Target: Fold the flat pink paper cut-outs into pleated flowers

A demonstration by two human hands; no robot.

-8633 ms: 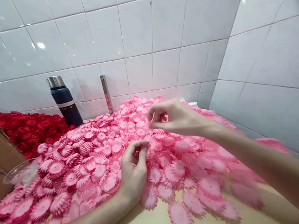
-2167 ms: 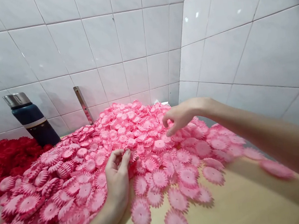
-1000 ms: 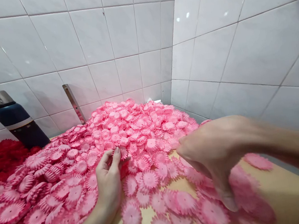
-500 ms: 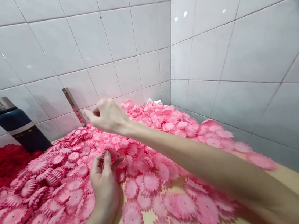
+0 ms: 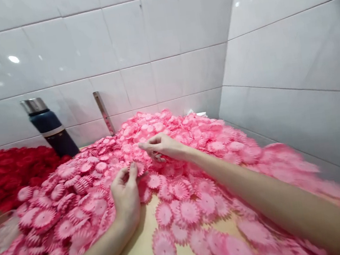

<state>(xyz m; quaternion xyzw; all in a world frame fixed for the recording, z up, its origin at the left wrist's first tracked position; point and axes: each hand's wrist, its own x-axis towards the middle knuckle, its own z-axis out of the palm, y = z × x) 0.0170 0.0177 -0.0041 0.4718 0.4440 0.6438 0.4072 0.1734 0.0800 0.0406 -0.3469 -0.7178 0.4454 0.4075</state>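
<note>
My left hand [image 5: 126,199] pinches a pink fabric petal disc [image 5: 139,168] with a toothed rim between thumb and fingers, low over the heap. To its right and a little farther off, my right hand [image 5: 166,145] is closed in a pinch, thumb and forefinger together and pointing left. Whatever lies between those fingertips is too small to make out. Around and beneath both hands spreads a big heap of similar pink petal discs [image 5: 189,212], many with a small dark hole in the middle.
Behind the heap rises a white tiled wall [image 5: 168,26], meeting another on the right. A dark blue bottle [image 5: 59,139] with a steel cap stands left, near a metal strip [image 5: 104,113] against the wall. Red petals [image 5: 15,172] are piled far left. Yellowish tabletop [image 5: 133,251] shows in front.
My right hand has come down and closer to my left hand from a raised position. The left hand keeps its pinch on the petal disc. The view has turned slightly left.
</note>
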